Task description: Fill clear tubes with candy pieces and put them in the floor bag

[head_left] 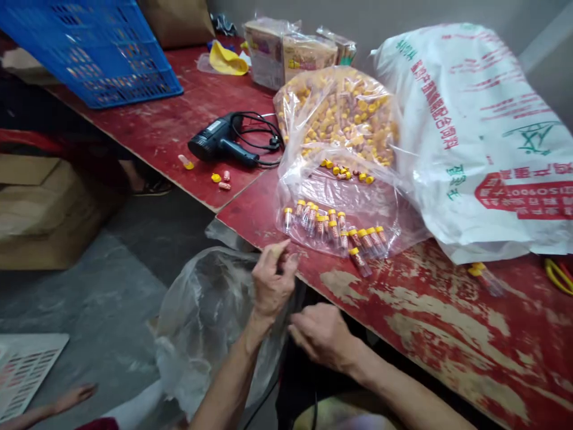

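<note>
My left hand is raised at the table's edge, thumb and fingers curled together; whatever lies between them is too small or hidden to name. Lower and to the right, my right hand is closed, its fingertips turned away from view. Just beyond, small clear tubes with yellow caps lie in a loose row on the mouth of a clear plastic bag filled with many more. One capped tube rests nearest the edge. Below my left hand hangs an open clear plastic bag.
A black heat gun with a coiled cord lies on the red table. A large white printed sack leans at the right. At the left are a blue crate and a cardboard box. Another person's hand shows low left.
</note>
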